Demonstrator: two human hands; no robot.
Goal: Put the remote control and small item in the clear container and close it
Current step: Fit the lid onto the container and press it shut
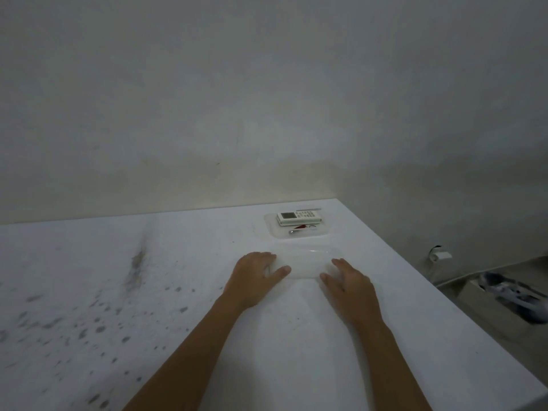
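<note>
A: Remote control (299, 218) position?
B: In the clear container (324, 229) at the counter (178, 292) far edge, long axis left-right, display end left; small item (301, 228) just in front.
A: Hands?
B: Left hand (255, 277) and right hand (348, 281) palms down, fingers spread, gripping the clear lid (305, 262) by its ends.

Stained white table (118, 277), grey wall (267, 84)
</note>
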